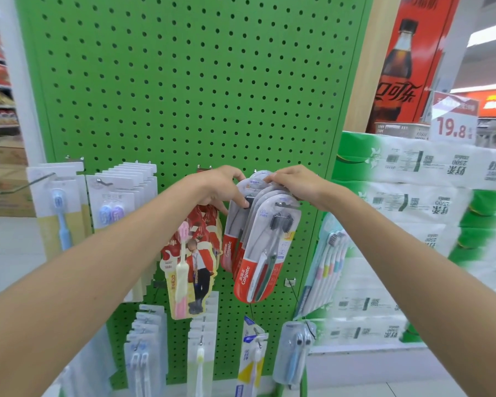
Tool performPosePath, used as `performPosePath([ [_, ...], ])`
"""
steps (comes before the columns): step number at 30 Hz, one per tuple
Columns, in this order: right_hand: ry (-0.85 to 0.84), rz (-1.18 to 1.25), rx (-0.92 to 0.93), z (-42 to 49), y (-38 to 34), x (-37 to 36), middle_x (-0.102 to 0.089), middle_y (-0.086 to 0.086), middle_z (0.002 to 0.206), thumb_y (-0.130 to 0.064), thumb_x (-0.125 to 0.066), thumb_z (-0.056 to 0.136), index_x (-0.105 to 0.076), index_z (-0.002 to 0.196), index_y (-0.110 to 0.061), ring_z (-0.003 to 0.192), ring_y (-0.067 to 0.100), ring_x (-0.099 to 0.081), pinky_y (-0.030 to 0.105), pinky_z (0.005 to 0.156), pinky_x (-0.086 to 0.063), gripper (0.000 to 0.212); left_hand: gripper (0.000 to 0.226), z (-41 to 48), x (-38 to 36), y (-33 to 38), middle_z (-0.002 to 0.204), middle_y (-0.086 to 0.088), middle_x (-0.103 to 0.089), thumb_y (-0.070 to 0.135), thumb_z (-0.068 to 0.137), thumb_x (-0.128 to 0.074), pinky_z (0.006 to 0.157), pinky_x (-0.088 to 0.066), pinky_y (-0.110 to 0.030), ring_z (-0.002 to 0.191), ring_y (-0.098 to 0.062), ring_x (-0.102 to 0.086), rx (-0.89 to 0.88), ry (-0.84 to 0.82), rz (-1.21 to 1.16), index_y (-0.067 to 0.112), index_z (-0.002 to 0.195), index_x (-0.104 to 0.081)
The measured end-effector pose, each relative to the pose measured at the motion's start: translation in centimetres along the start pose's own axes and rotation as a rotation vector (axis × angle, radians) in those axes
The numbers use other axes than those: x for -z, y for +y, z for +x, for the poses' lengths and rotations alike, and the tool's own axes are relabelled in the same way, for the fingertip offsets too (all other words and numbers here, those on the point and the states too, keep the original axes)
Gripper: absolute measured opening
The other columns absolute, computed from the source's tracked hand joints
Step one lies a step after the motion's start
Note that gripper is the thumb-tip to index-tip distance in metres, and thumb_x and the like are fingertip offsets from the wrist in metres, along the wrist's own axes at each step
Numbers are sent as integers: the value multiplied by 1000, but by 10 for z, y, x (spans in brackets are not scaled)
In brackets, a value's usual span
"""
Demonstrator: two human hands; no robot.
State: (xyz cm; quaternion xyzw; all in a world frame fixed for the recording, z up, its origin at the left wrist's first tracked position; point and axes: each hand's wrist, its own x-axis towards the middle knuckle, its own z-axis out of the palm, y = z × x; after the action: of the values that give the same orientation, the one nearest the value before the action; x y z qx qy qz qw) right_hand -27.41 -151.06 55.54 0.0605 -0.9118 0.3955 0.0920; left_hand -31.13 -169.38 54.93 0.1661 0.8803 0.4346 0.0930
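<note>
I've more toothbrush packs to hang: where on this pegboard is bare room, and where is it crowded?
Bare: the upper pegboard above the left hand and right hand, and a narrow strip right of the Colgate packs. Crowded: the white-card packs left of the hands and the bottom-row packs.

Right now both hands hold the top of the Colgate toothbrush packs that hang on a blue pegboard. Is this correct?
Not quite: the pegboard is green, not blue, as the head view shows. The left hand and the right hand do hold the top of the Colgate toothbrush packs hanging on it.
</note>
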Motion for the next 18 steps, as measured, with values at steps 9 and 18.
performPosePath([
  [9,-22,-59,-10,10,1,7,-55,12,81,-23,-53,99,-66,93,-1,73,19,-47,30,68,-42,27,45,13,-6,4,130,-16,-57,-14,83,-64,81,-61,-42,114,-31,-61,-44,-101,-138,11,120,-55],
  [18,-17,-115,-6,15,15,15,-57,12,83,-24,-56,98,-61,97,15,77,18,-51,38,83,-53,39,20,20,-5,6,108,-13,-67,-12,88,-59,69,-62,-31,93,-21,-69,-108,62,-156,1,102,-63],
])
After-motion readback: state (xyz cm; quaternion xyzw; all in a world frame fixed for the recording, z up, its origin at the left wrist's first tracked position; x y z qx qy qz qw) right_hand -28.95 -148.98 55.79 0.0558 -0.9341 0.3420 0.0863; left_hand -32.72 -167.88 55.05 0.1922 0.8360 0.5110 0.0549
